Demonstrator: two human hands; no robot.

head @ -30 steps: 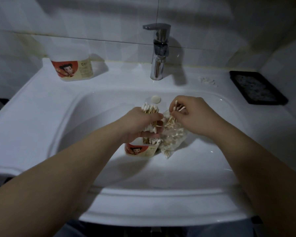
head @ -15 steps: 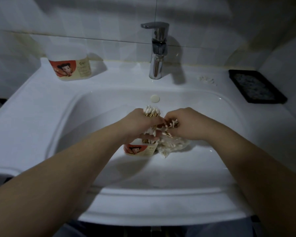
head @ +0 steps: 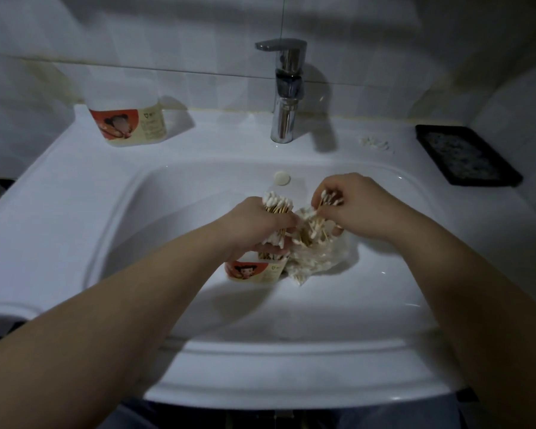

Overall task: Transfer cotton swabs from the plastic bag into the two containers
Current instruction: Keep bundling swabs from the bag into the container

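Swabs (head: 277,201) bunched in left fingers (head: 273,249) over container (head: 254,272), right fingers (head: 325,188) pinching more above bag (head: 319,261)

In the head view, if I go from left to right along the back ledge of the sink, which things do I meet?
First the labelled container → faucet → what look like a few loose cotton swabs → black tray.
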